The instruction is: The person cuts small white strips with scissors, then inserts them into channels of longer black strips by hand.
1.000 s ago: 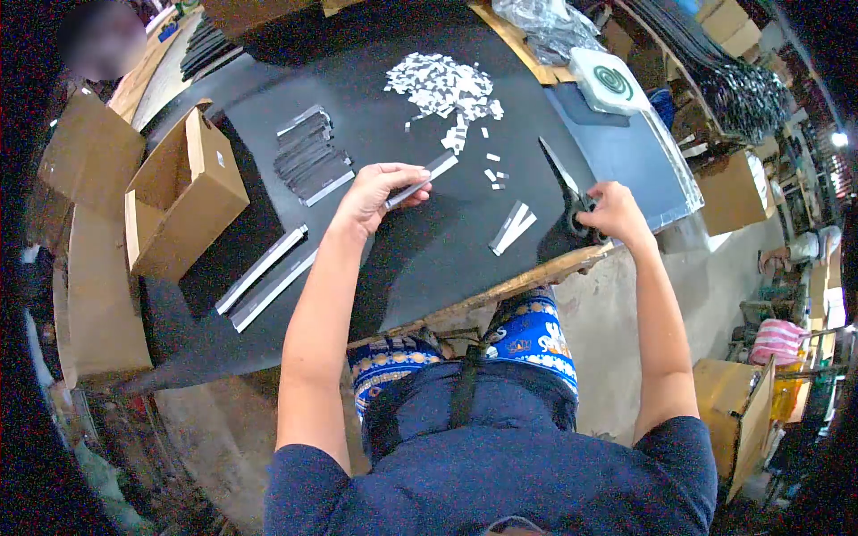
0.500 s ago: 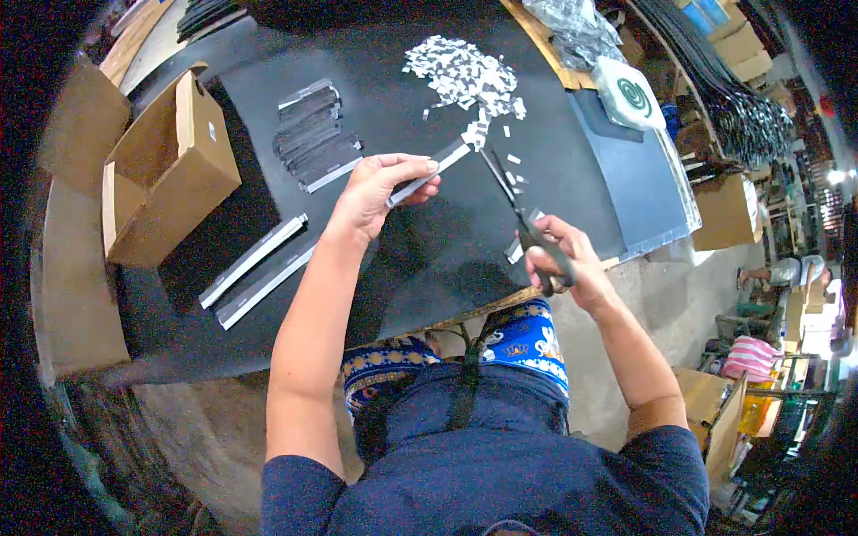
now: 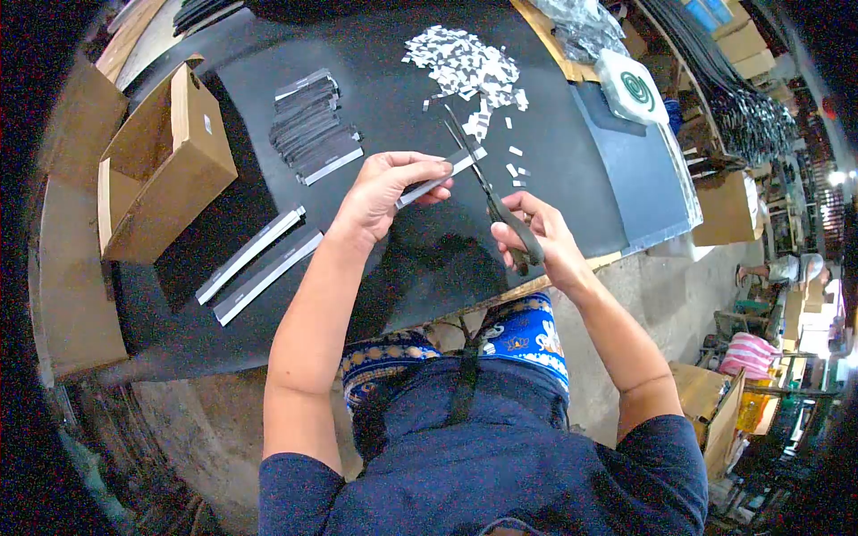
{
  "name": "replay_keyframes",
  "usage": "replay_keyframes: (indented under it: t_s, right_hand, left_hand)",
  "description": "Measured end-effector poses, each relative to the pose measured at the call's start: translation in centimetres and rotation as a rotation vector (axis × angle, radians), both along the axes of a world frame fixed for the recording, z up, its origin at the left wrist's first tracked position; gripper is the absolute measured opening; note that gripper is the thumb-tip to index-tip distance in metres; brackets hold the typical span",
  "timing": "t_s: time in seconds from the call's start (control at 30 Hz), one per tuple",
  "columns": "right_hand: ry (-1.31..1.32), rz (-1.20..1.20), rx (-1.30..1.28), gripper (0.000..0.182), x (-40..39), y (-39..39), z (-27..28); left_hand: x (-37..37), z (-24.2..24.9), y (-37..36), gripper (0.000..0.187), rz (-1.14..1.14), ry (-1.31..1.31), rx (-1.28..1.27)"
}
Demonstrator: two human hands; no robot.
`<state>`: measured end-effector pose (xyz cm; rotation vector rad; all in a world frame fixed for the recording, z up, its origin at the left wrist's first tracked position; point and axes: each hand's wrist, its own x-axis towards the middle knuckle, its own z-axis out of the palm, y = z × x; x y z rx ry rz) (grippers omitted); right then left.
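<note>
A person's left hand (image 3: 384,192) pinches a strip (image 3: 463,163) in its grip, just nearside of the clipping pile (image 3: 465,67), as the right hand (image 3: 552,243) wraps its grip around scissors (image 3: 516,223), blades at the strip's end, an apparent trim needing steady alignment.

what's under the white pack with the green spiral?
Blue-grey sheet shows along the lower-left side of the white pack, so the pack probably rests at least partly on it. Whatever lies directly beneath is covered; can't tell.
</note>
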<state>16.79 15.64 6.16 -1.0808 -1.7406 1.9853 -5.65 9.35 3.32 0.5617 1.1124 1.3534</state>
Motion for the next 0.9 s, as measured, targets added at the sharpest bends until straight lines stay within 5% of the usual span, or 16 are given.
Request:
replay_keyframes:
  t_s: [0.9]
  right_hand:
    - [-0.086, 0.047, 0.044, 0.037, -0.1, 0.2, 1.0]
  left_hand:
    - [0.0, -0.1, 0.0, 0.019, -0.01, 0.007, -0.002]
